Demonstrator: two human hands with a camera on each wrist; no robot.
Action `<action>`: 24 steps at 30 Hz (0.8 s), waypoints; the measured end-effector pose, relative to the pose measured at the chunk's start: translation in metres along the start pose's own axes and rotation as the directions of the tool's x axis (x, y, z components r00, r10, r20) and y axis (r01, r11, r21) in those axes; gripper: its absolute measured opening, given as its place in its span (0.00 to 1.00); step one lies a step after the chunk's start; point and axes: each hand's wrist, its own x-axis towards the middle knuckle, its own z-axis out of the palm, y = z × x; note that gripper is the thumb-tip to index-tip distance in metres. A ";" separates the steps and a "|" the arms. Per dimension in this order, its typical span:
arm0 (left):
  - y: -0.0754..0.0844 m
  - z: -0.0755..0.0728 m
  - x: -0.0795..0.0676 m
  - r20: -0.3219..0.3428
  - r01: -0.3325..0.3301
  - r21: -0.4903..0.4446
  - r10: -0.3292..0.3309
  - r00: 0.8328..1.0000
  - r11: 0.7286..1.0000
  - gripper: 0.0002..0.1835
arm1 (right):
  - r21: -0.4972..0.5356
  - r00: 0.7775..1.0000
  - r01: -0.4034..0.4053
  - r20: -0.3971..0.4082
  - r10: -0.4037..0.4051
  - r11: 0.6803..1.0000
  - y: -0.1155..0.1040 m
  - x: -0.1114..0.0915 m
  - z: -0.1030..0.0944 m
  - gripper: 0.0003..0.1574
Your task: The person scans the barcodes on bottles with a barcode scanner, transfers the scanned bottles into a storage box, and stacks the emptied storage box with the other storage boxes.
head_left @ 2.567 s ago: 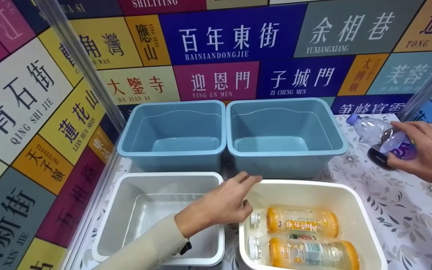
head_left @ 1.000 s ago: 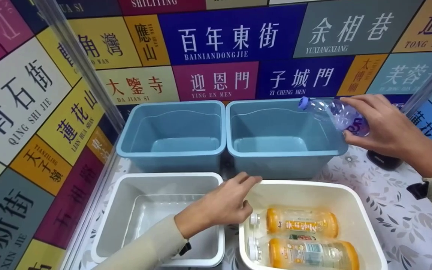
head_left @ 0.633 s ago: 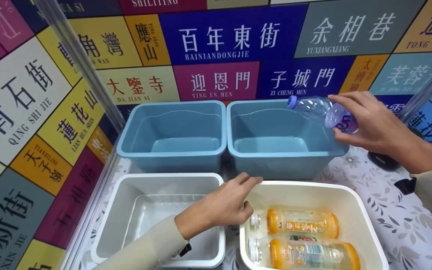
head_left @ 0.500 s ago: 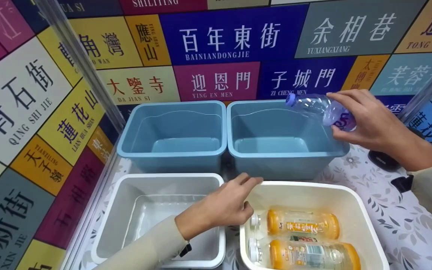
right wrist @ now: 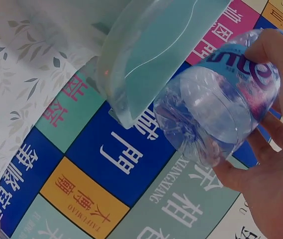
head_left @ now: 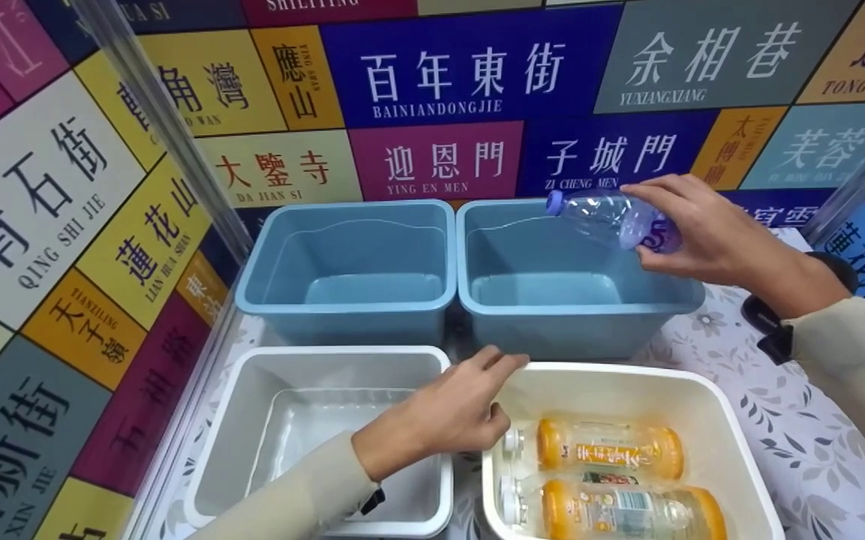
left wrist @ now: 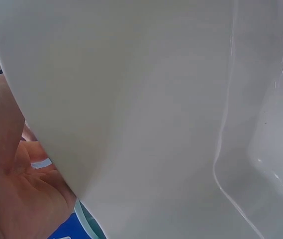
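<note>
The person wears a plain, pale beige long sleeve on each arm. In the head view the left sleeve point(head_left: 297, 487) lies toward 7 o'clock, narrowing to a neat cuff just above the bare left hand point(head_left: 440, 412). At about 5 o'clock on that cuff shows 1 small black wrist piece point(head_left: 373, 500). The right sleeve point(head_left: 852, 367), between 3 and 4 o'clock, looks the same colour, with soft creases, and stops before the bare right hand point(head_left: 721, 236). A larger black, angular wrist mount point(head_left: 776, 343) juts out at this cuff's 9 o'clock side.
</note>
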 end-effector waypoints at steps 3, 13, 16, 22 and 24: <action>0.000 0.000 0.000 0.003 0.002 -0.004 -0.002 1.000 1.000 0.39 | 0.007 1.000 0.003 0.016 -0.003 1.000 -0.001 0.006 0.001 0.55; -0.002 0.000 -0.001 -0.004 -0.006 -0.005 0.006 1.000 1.000 0.39 | 0.010 0.995 -0.008 0.099 0.007 1.000 -0.006 0.022 0.012 0.53; -0.001 0.000 -0.001 -0.014 -0.019 -0.002 0.019 1.000 1.000 0.38 | 0.013 0.991 -0.015 0.136 0.013 1.000 -0.006 0.026 0.017 0.52; -0.001 0.001 -0.001 -0.010 -0.016 -0.007 0.016 1.000 1.000 0.38 | 0.023 0.982 -0.016 0.189 0.011 1.000 -0.004 0.034 0.026 0.51; -0.001 0.001 -0.001 -0.006 -0.012 -0.007 0.012 1.000 1.000 0.39 | 0.026 0.981 -0.016 0.195 0.010 1.000 -0.003 0.036 0.029 0.51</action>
